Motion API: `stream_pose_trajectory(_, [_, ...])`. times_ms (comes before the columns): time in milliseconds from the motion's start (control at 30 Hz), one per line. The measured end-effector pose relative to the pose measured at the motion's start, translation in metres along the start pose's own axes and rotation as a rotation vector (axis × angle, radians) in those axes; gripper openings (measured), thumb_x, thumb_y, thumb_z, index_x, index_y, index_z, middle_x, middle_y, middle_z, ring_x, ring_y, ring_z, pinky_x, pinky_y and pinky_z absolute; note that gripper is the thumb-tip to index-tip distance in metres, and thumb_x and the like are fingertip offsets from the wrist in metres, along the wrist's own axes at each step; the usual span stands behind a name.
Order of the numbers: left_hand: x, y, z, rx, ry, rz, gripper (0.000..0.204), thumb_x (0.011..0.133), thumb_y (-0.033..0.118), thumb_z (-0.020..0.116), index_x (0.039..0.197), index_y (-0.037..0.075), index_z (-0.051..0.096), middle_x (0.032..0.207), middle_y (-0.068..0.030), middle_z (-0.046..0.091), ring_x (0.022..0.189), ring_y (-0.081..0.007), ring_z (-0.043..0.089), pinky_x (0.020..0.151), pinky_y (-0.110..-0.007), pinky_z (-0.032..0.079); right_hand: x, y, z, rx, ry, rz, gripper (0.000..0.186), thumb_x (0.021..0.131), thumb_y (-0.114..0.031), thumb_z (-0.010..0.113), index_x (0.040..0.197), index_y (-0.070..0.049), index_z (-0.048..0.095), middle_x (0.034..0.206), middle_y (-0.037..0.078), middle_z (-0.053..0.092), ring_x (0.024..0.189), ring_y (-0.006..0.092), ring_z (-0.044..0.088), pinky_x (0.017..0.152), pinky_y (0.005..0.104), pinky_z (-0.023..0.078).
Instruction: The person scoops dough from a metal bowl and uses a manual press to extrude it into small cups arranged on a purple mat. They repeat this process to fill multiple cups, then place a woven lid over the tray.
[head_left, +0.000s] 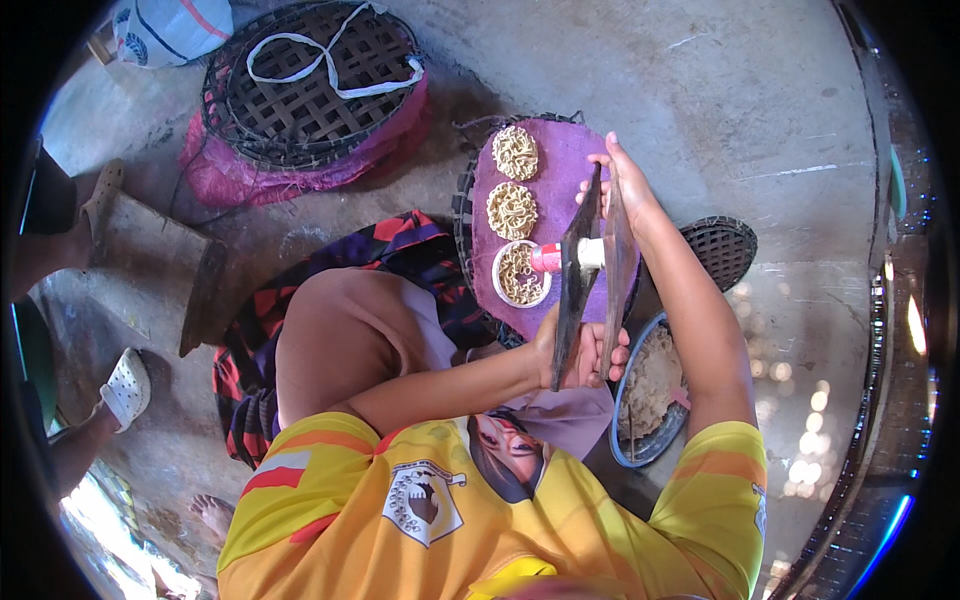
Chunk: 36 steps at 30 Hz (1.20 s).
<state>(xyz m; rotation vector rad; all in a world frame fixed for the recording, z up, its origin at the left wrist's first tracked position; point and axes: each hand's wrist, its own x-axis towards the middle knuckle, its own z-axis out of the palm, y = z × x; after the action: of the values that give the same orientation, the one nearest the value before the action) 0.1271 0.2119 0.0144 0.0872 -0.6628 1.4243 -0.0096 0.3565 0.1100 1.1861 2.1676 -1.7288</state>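
Press (588,254) above purple cloth (558,165), concrete floor (780,100); left hand (586,360), right hand (637,192): grip clasping it.

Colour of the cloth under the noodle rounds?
Purple; the cloth shows best in the head view, the only one.

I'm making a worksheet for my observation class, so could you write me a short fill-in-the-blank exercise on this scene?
1. The left hand and right hand hold a tool with ____ long handles.
2. The noodle coils are lined up on a cloth coloured ____.
3. The coil nearest the person lies inside a ring coloured ____.
4. On the person's ____ side, a basin holds a pale mass.

Missing words: two; purple; white; right.
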Motion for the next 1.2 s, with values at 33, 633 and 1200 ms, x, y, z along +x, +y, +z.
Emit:
stream_pose_trajectory(33, [0.001,-0.002,-0.002,-0.013,0.022,-0.016,0.078,0.074,0.071,0.037,0.104,0.002,0.055,0.088,-0.0118,0.057,0.083,-0.0298,0.058,0.057,-0.031,0.042,0.000,0.002,-0.002,-0.006,0.023,-0.006,0.077,0.074,-0.075,0.045,0.116,-0.010,0.044,0.074,0.013,0.057,0.061,0.0222,0.060,0.055,0.0324,0.047])
stream_pose_trajectory(633, [-0.009,-0.016,0.024,0.078,0.372,0.099,0.076,0.077,0.070,0.026,0.085,0.002,0.058,0.071,-0.0130,0.057,0.066,-0.0317,0.059,0.049,-0.031,0.041,-0.012,0.010,0.014,-0.005,0.025,-0.084,0.064,0.076,-0.070,0.049,0.105,-0.013,0.049,0.066,0.008,0.054,0.055,0.0194,0.058,0.052,0.0319,0.047])
stream_pose_trajectory(1200, [-0.012,-0.032,0.046,-0.023,-0.213,-0.025,0.045,0.089,0.048,0.036,0.085,0.005,0.051,0.067,-0.0095,0.049,0.061,-0.0247,0.047,0.057,-0.032,0.040,-0.038,0.140,0.008,0.426,-0.344,-0.288,0.065,0.091,-0.060,0.023,0.129,-0.008,0.034,0.100,0.019,0.059,0.068,0.0225,0.059,0.058,0.0309,0.051])
